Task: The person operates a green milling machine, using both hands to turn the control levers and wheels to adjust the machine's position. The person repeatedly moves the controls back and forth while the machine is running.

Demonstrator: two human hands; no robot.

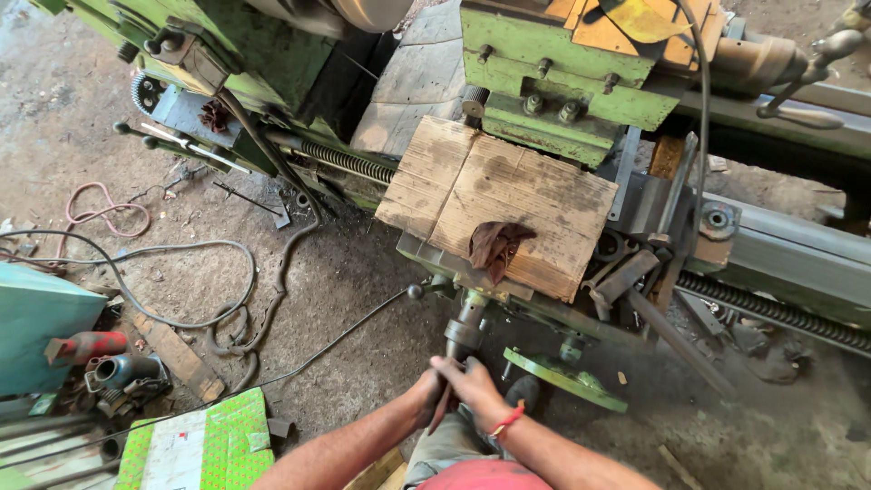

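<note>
Dirt floor (363,272) strewn with cables (181,299) at left; green lathe (562,82) fills the top; daylight, perhaps, from upper left.
</note>
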